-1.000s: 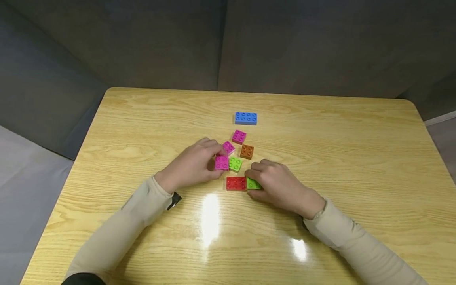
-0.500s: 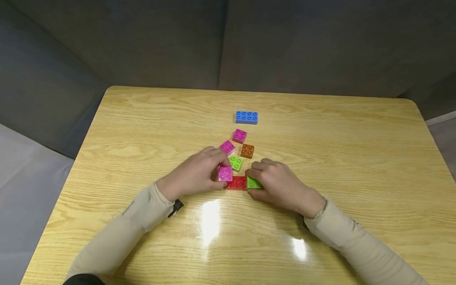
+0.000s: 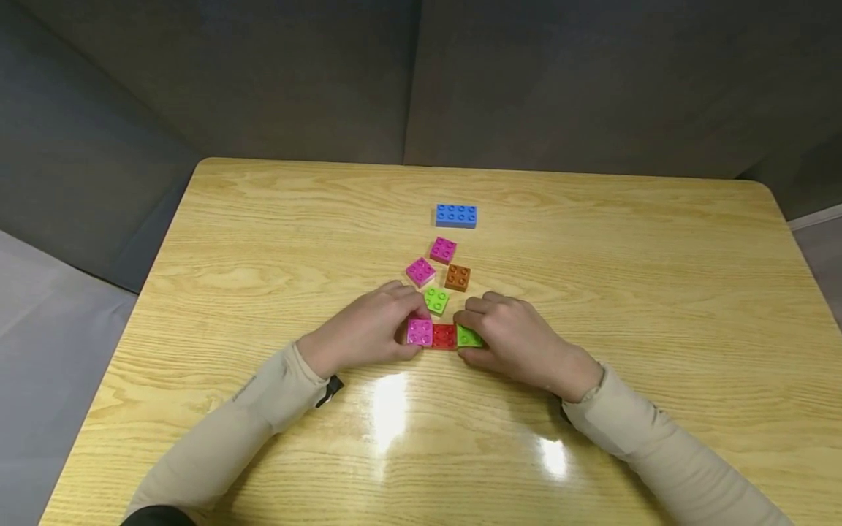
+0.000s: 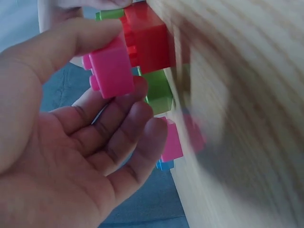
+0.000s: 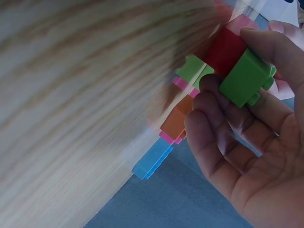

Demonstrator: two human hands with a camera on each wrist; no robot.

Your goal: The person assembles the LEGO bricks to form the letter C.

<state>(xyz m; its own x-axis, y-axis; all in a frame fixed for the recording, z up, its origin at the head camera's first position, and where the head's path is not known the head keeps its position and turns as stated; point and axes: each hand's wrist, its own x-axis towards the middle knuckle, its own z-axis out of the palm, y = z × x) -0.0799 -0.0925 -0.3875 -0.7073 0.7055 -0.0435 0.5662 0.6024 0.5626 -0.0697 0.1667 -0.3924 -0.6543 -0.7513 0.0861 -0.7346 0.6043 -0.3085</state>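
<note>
My left hand (image 3: 368, 325) pinches a pink building brick (image 3: 419, 332) between thumb and fingers, over the left end of a red brick (image 3: 444, 337). In the left wrist view, that pink brick (image 4: 113, 71) is at the level of the red brick's studs; whether it is fully seated I cannot tell. At the red brick's right end, my right hand (image 3: 516, 340) grips a green brick (image 3: 468, 337), partly hidden by the fingers. The right wrist view shows this green brick (image 5: 246, 78) against the red brick (image 5: 225, 52), with the thumb on its near side.
Just behind the hands lies a lime green brick (image 3: 436, 300). Beyond it are an orange-brown brick (image 3: 457, 277), a pink brick (image 3: 421, 272) and a magenta one (image 3: 444, 250). A longer blue brick (image 3: 457, 215) lies farthest back on the wooden table (image 3: 625, 277).
My left hand has brought its pink brick toward me and slightly right, from beside the loose lime brick to over the red brick's left end. The right hand has stayed in place.
</note>
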